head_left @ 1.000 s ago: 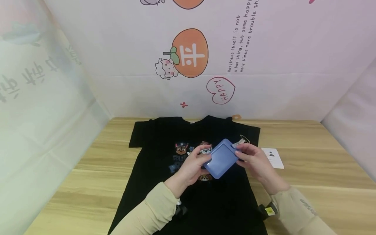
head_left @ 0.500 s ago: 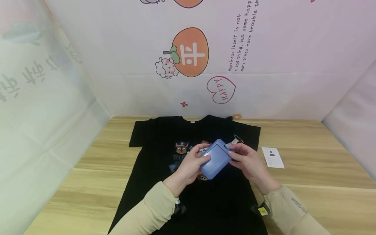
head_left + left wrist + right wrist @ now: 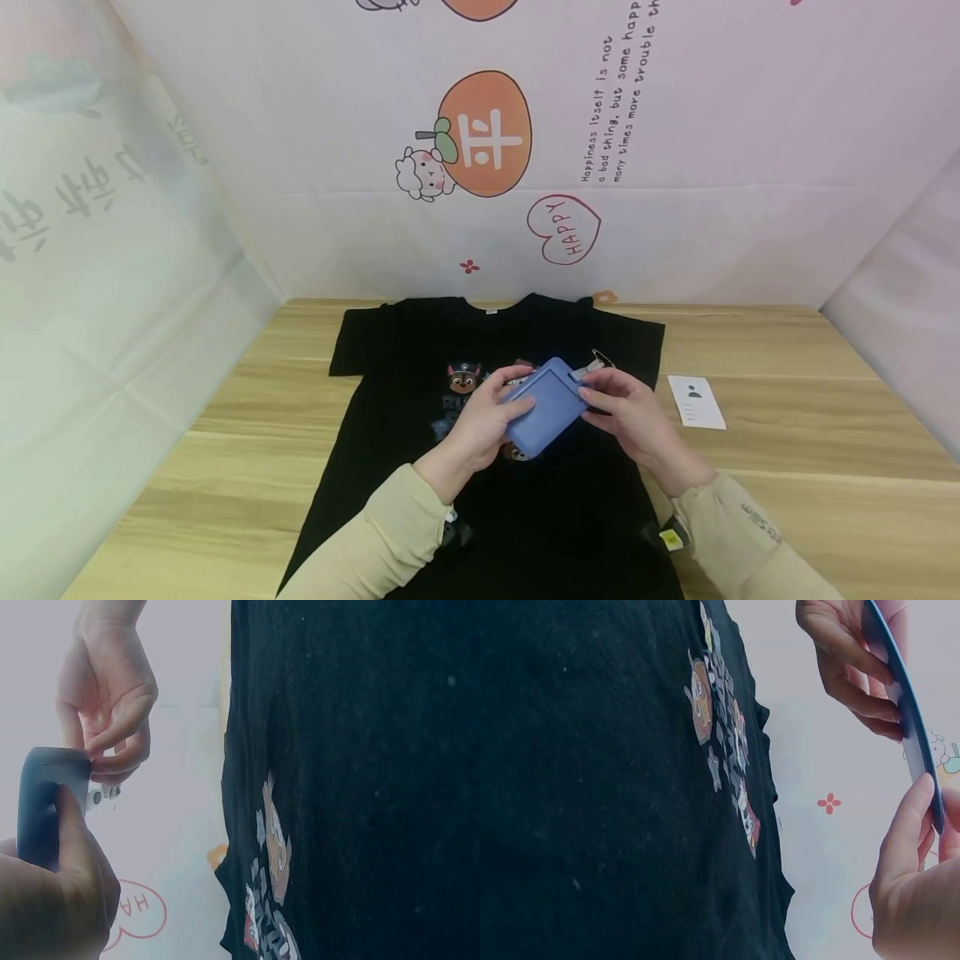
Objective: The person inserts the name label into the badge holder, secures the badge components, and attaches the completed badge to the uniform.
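A blue badge holder (image 3: 546,408) is held tilted above the black T-shirt (image 3: 555,525). My left hand (image 3: 480,421) grips its lower left side, thumb across the face and fingers behind. At the slotted corner, my right hand (image 3: 626,412) pinches the edge between thumb and fingers. A clear strap clip with a metal safety pin (image 3: 597,363) sticks out past the right fingertips. In the right wrist view the badge holder (image 3: 909,705) shows edge-on, with both hands on it. The left wrist view has the right hand (image 3: 112,697) above the left hand (image 3: 71,877).
The T-shirt lies spread on the wooden table (image 3: 787,358), cartoon prints on its front. Right of it lies a white card (image 3: 697,402) with a person icon. A printed white backdrop (image 3: 337,167) stands behind the table, with white cloth on both sides.
Both hands have shifted a little left with the badge holder, the right hand more so. The white card, earlier partly covered by the right hand, now shows fully.
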Action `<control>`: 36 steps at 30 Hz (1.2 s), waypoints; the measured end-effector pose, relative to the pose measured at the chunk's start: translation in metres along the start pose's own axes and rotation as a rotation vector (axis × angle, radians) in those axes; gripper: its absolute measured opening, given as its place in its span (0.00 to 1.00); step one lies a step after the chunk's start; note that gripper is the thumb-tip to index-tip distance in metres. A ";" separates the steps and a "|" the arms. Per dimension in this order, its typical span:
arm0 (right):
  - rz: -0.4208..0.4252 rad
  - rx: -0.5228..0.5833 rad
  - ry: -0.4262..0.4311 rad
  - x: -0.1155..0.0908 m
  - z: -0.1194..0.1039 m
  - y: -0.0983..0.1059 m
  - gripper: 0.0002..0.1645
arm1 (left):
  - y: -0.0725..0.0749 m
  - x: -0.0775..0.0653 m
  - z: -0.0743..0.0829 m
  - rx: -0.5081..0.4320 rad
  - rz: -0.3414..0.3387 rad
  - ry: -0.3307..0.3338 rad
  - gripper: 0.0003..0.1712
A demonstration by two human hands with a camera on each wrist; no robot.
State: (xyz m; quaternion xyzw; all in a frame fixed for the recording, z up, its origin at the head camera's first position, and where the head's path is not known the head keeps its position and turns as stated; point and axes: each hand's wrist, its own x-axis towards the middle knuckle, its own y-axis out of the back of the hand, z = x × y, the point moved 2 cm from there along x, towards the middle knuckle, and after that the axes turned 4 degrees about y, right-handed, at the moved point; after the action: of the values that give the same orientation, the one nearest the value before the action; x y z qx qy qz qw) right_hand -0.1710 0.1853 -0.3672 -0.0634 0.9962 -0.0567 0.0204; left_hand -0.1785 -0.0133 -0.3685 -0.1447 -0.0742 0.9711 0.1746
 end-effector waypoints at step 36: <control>-0.057 -0.815 0.629 -0.003 -0.011 0.024 0.25 | 0.020 -0.022 0.004 0.000 -0.078 0.016 0.26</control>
State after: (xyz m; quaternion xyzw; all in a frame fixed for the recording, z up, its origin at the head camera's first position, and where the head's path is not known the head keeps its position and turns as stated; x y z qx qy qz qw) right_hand -0.1720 0.2109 -0.3591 -0.0734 0.8932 0.3192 -0.3081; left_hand -0.1659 -0.0405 -0.3632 -0.1494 -0.0785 0.9624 0.2128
